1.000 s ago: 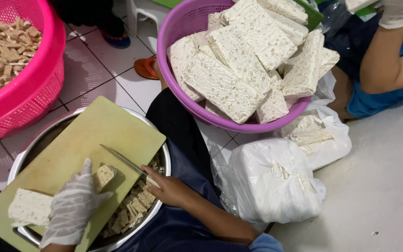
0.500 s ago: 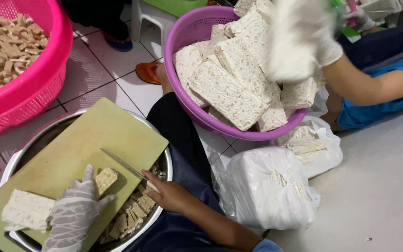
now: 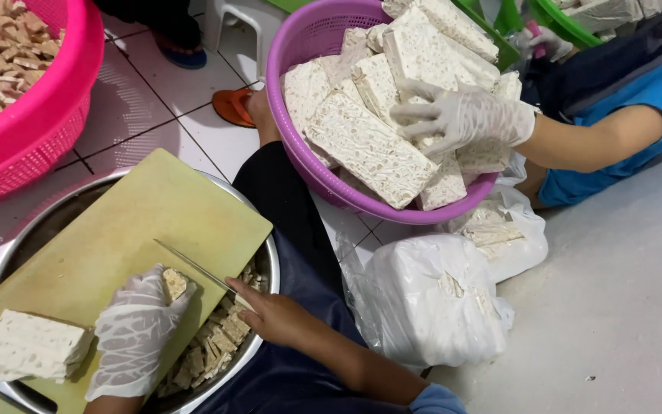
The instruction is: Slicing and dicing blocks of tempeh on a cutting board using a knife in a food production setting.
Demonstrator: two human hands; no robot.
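Observation:
My gloved left hand (image 3: 136, 330) presses a small tempeh piece (image 3: 173, 283) onto the pale green cutting board (image 3: 116, 238). My bare right hand (image 3: 273, 314) grips a thin knife (image 3: 193, 264) whose blade lies on the board beside that piece. A larger tempeh block (image 3: 36, 346) rests at the board's near left end. The board lies across a steel bowl (image 3: 266, 268) holding several cut tempeh strips (image 3: 212, 349).
A purple basket (image 3: 308, 46) of tempeh slabs stands ahead, with another person's gloved hand (image 3: 461, 115) reaching into it. A pink basket (image 3: 32, 130) of cut pieces sits at far left. White plastic bags (image 3: 430, 299) lie at right on the floor.
The other person's gloved hand has come down from above into the purple basket and now rests on the slabs. My hands and the knife have barely moved.

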